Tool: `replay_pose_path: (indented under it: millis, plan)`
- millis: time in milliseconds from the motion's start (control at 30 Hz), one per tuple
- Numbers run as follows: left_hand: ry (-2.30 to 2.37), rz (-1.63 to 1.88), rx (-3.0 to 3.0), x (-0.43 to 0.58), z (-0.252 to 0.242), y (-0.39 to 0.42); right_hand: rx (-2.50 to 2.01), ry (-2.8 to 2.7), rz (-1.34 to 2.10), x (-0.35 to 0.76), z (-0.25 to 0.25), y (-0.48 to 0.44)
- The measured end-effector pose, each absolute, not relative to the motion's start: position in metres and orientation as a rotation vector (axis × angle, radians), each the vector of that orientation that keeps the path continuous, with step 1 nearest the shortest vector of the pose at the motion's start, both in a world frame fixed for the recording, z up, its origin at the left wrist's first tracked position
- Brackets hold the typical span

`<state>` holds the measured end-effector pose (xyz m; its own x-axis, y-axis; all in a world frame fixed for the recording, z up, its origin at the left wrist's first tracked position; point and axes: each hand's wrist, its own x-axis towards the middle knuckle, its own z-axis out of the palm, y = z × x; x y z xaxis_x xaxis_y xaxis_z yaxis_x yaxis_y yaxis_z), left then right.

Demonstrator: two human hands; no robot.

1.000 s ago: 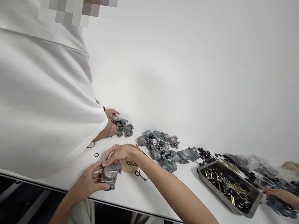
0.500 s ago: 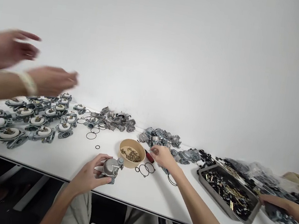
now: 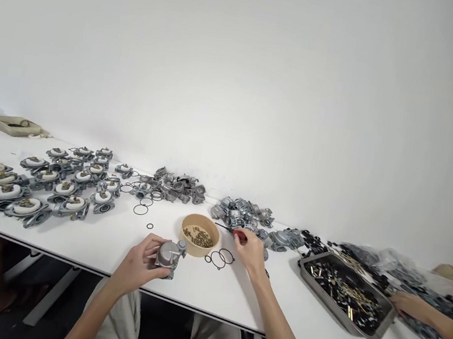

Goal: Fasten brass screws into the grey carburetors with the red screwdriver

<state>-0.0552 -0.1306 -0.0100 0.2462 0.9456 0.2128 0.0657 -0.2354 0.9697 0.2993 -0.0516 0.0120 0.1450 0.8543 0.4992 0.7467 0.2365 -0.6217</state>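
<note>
My left hand point(image 3: 138, 266) grips a grey metal carburetor point(image 3: 168, 256) just above the table's front edge, its rounded bowl facing up. In my right hand point(image 3: 249, 249) is a screwdriver point(image 3: 237, 234) with a red handle, its dark thin shaft pointing left. The fingers are closed round the handle, just right of a round cardboard bowl point(image 3: 197, 249) that holds small brass screws. Black rubber rings point(image 3: 218, 258) lie on the table between the bowl and my right forearm.
Rows of carburetor bodies with white floats point(image 3: 64, 188) cover the left side. Grey metal parts are piled point(image 3: 181, 185) at the back, with another pile point(image 3: 241, 212) beside it. A metal tray point(image 3: 346, 294) of small parts stands right, near another person's hand point(image 3: 413, 305).
My right hand has picked up the screwdriver from beside the bowl and moved slightly right. Another person's two hands at the left have left the view. My left hand keeps its hold.
</note>
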Motion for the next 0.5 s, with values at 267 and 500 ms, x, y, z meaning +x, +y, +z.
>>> replay_pose_path:
  millis: [267, 500]
  plan:
    - [1.012, 1.065, 1.592, -0.043, -0.011, -0.123, -1.082, -0.943, 0.414, 0.301, -0.011, -0.123]
    - [1.038, 1.02, 1.729, -0.035, -0.01, -0.111, -0.904, -0.718, 0.738, 0.281, -0.03, -0.153]
